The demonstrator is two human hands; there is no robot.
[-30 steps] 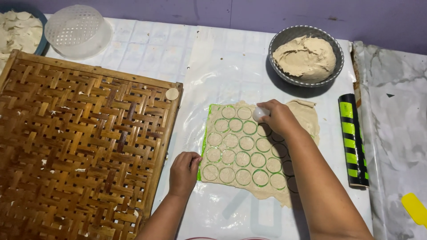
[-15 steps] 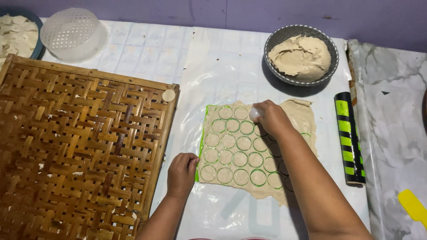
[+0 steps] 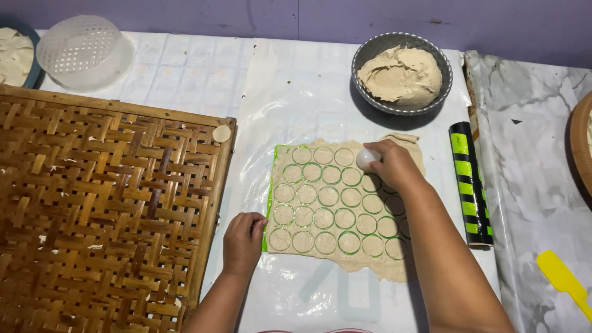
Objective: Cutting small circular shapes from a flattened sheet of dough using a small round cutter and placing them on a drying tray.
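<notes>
A thin sheet of pale dough (image 3: 336,206) lies on a green mat, marked all over with rows of cut circles. My right hand (image 3: 394,163) grips a small round white cutter (image 3: 367,157) and presses it on the sheet's far right part. My left hand (image 3: 243,240) rests with curled fingers on the sheet's near left corner, holding it down. One cut dough disc (image 3: 221,133) sits on the far right corner of the woven bamboo tray (image 3: 105,209) to the left.
A grey metal bowl (image 3: 445,74) of dough stands at the back right. A black and green striped rolling pin (image 3: 470,183) lies right of the sheet. A white plastic basket (image 3: 83,49) and a blue bowl (image 3: 31,68) stand back left. A yellow scraper (image 3: 564,280) lies near right.
My right hand with the cutter has stayed at the sheet's far right part, shifting only slightly. The left hand has kept its place at the near left corner.
</notes>
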